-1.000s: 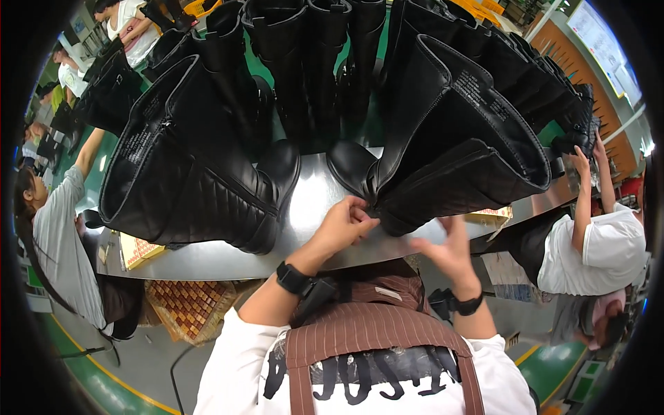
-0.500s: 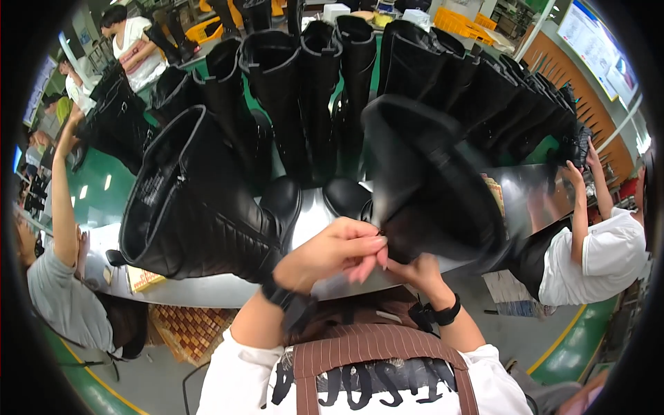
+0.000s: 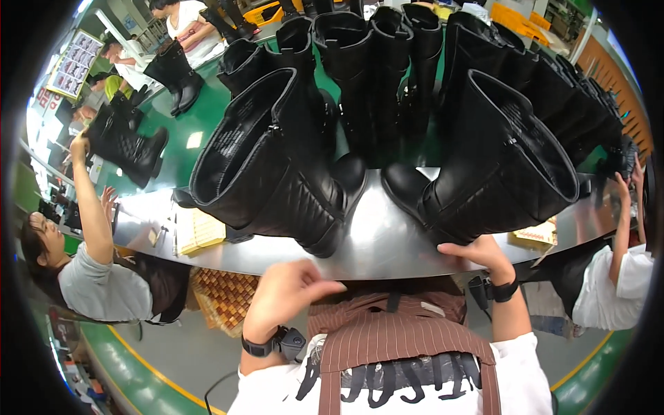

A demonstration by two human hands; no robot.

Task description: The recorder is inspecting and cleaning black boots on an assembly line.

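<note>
Two tall black boots with quilted shafts stand on the metal table edge before me, tops gaping toward me, toes inward. My right hand (image 3: pixel 481 254) is at the heel of the right boot (image 3: pixel 477 180), thumb stretched out along it; its other fingers are partly hidden by the boot. My left hand (image 3: pixel 285 294) hangs in front of the table edge, below the left boot (image 3: pixel 277 180) and apart from it. Its fingers are curled in, the thumb points right, and nothing shows in it. Each shaft has a zip along its side.
More black boots (image 3: pixel 346 76) stand in rows on the green belt (image 3: pixel 207 131) behind. Yellowish pads (image 3: pixel 199 232) lie on the metal table (image 3: pixel 366 242). A person at left (image 3: pixel 104 270) grips a boot (image 3: pixel 128 149); another person (image 3: pixel 609 283) works at right.
The right boot, tipped and blurred before, now stands upright on the table. My left hand has let go of its pinch there and moved left and down. The view has shifted left.
</note>
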